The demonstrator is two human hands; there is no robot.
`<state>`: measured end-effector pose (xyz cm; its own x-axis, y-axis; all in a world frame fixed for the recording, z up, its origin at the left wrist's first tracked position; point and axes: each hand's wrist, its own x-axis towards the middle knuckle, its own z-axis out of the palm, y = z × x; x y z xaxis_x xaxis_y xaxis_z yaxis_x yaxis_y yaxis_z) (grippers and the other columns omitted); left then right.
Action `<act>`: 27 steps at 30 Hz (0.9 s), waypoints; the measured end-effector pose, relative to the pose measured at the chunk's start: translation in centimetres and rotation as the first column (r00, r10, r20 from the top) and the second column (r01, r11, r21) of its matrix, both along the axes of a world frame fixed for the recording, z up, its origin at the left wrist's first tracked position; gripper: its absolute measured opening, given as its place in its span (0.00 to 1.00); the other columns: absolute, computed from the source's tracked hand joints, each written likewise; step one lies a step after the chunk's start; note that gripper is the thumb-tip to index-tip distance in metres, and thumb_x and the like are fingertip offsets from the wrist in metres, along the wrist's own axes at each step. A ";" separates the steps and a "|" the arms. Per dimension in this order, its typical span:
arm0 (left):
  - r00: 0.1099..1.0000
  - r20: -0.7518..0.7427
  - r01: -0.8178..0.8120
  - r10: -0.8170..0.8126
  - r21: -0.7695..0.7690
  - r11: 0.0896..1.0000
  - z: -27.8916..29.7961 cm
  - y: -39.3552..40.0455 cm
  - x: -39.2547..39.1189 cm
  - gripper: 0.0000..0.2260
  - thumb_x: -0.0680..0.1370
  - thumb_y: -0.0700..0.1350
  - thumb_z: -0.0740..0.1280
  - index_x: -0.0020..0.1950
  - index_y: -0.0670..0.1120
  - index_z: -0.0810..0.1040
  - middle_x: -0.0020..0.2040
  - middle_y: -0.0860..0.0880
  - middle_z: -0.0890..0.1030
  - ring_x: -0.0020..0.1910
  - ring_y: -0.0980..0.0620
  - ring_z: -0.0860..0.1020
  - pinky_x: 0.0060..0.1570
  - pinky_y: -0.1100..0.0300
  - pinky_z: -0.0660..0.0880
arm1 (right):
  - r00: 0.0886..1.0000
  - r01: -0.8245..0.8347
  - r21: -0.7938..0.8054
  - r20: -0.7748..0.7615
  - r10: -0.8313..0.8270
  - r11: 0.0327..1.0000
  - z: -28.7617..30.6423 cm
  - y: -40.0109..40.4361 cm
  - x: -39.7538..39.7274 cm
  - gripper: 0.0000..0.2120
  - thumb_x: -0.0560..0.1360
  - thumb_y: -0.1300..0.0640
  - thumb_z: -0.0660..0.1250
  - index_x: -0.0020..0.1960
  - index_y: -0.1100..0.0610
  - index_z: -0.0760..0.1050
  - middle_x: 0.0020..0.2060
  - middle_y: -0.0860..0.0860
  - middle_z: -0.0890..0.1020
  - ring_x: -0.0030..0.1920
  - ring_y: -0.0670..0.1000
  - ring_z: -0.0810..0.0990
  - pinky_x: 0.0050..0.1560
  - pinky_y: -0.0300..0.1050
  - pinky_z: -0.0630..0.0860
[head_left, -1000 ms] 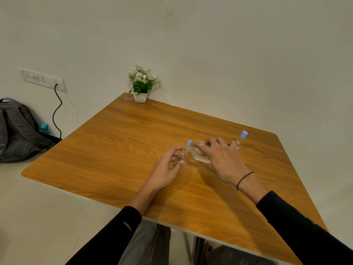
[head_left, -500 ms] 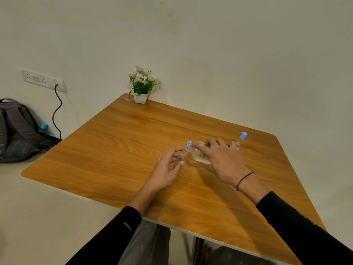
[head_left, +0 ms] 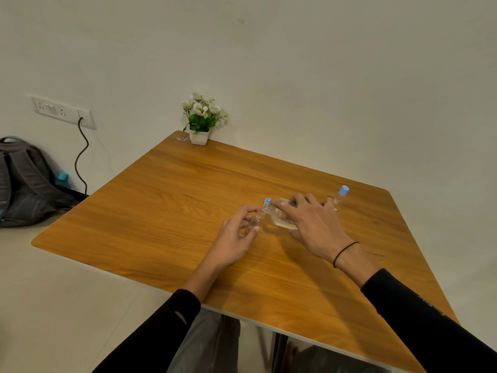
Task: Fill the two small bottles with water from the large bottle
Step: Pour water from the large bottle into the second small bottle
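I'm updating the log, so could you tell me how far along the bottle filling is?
Done: cannot confirm any bottle is full. In hand: the right hand tilts the large bottle, its mouth against the small bottle that the left hand steadies on the table; this looks like the first pour. Left: the capped small bottle, standing behind the right hand, blue cap on, looks untouched.

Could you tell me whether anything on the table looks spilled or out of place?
Nothing stands out. The right hand tips the large bottle toward the small bottle in the left hand; the table shows no puddle. The capped bottle stands upright.
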<state>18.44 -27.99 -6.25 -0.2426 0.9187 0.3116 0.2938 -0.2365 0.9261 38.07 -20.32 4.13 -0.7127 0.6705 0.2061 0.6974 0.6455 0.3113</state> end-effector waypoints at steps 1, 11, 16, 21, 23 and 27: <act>1.000 -0.001 0.000 0.000 0.000 1.000 0.0 0.0 0.0 0.21 0.83 0.36 0.70 0.73 0.54 0.76 0.57 0.56 0.82 0.59 0.59 0.84 0.51 0.58 0.85 | 1.000 0.000 0.001 0.001 0.000 1.000 0.0 0.0 0.0 0.38 0.77 0.46 0.73 0.78 0.34 0.55 0.63 0.50 0.75 0.59 0.54 0.74 0.54 0.59 0.70; 1.000 0.004 0.002 -0.002 -0.005 1.000 0.1 0.0 -0.1 0.20 0.84 0.35 0.70 0.75 0.48 0.76 0.58 0.52 0.83 0.59 0.52 0.85 0.51 0.52 0.85 | 1.000 0.003 0.004 0.007 -0.003 1.000 0.3 0.0 -0.2 0.35 0.79 0.48 0.70 0.78 0.34 0.56 0.65 0.51 0.75 0.60 0.55 0.74 0.55 0.59 0.70; 1.000 0.005 0.007 -0.007 -0.005 1.000 0.0 0.1 -0.1 0.19 0.84 0.36 0.70 0.74 0.49 0.76 0.58 0.53 0.83 0.58 0.54 0.85 0.50 0.53 0.85 | 1.000 0.000 -0.001 0.007 0.000 1.000 0.3 0.1 -0.2 0.34 0.80 0.48 0.69 0.79 0.34 0.54 0.66 0.50 0.74 0.61 0.54 0.73 0.55 0.58 0.70; 1.000 0.005 0.005 -0.005 0.002 1.000 -0.1 0.2 -0.1 0.21 0.84 0.36 0.71 0.71 0.58 0.75 0.57 0.54 0.83 0.57 0.55 0.85 0.49 0.55 0.85 | 1.000 -0.002 0.004 0.007 0.002 1.000 0.2 0.0 -0.2 0.35 0.79 0.47 0.71 0.78 0.34 0.56 0.65 0.50 0.75 0.60 0.55 0.73 0.55 0.59 0.69; 1.000 0.008 0.004 -0.005 0.005 1.000 -0.2 0.3 -0.1 0.21 0.84 0.36 0.71 0.71 0.57 0.75 0.57 0.54 0.83 0.57 0.56 0.85 0.50 0.55 0.86 | 1.000 -0.003 0.003 0.005 0.003 1.000 0.2 0.1 -0.2 0.36 0.78 0.48 0.72 0.78 0.34 0.56 0.65 0.50 0.75 0.60 0.55 0.73 0.54 0.59 0.69; 1.000 0.005 0.007 -0.007 0.012 1.000 -0.4 0.4 -0.1 0.20 0.84 0.36 0.70 0.73 0.53 0.76 0.57 0.55 0.83 0.55 0.58 0.85 0.49 0.55 0.86 | 1.000 -0.007 0.002 0.005 0.007 1.000 0.2 0.1 -0.2 0.36 0.78 0.47 0.72 0.78 0.34 0.56 0.64 0.51 0.75 0.59 0.55 0.73 0.54 0.59 0.69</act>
